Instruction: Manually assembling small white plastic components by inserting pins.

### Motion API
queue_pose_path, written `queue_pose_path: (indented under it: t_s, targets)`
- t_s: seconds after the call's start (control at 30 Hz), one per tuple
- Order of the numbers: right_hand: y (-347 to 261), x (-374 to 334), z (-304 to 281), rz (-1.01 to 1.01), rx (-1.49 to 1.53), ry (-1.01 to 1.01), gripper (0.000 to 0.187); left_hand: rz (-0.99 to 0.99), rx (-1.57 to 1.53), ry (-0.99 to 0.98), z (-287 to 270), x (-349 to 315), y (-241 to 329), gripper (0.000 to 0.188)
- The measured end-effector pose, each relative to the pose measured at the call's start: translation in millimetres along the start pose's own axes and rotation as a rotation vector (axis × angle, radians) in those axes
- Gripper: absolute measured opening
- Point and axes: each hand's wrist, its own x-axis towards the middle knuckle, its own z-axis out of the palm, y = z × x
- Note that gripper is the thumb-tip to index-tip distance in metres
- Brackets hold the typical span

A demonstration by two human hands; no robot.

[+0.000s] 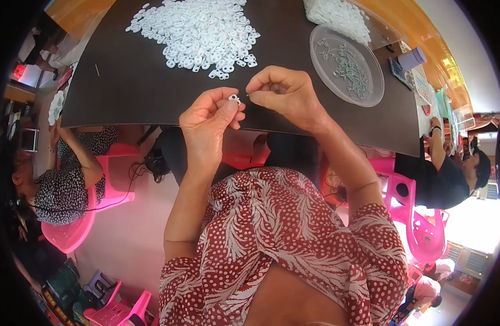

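Observation:
My left hand (209, 122) pinches a small white plastic ring piece (235, 99) between thumb and forefinger, just over the near edge of the dark table (125, 92). My right hand (282, 92) is closed beside it, its fingertips holding a thin metal pin whose tip points at the white piece. Both hands nearly touch. A large heap of white plastic pieces (198, 32) lies on the table beyond my hands. A clear round lid (345, 65) holding several small metal parts sits to the right.
A clear bag of white pieces (339, 16) lies at the far right of the table. A person in a dotted top (65, 185) sits on a pink chair at the left. Another person in black (445, 179) sits at the right. Pink stools stand around.

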Motion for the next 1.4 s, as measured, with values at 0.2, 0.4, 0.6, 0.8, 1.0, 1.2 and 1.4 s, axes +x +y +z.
queue_pose_path:
  t_s: [0.2, 0.4, 0.6, 0.8, 1.0, 1.2, 1.4]
  targets:
    - [1, 2, 16, -0.008, 0.061, 0.001, 0.013, 0.060, 0.028, -0.012, -6, -7, -1, 0.018]
    - [1, 1, 22, -0.025, 0.056, 0.026, 0.012, 0.062, 0.105, 0.028, -7, -11, -2, 0.017]
    - [2, -1, 24, -0.028, 0.032, 0.030, 0.011, 0.090, 0.156, 0.040, -8, -14, -2, 0.019]
    - [0, -2, 25, 0.002, 0.023, -0.008, 0.012, 0.135, 0.206, 0.057, -10, -16, -2, 0.019]
    - [2, -3, 26, 0.030, 0.033, -0.030, 0.014, 0.127, 0.209, 0.057, -12, -16, -3, 0.019]
    - [4, -2, 32, 0.004, 0.092, 0.020, 0.011, 0.145, 0.217, 0.058, -12, -16, -4, 0.019]
    - [5, -3, 33, 0.026, 0.121, 0.020, 0.011, 0.210, 0.339, 0.064, -13, -17, -7, 0.015]
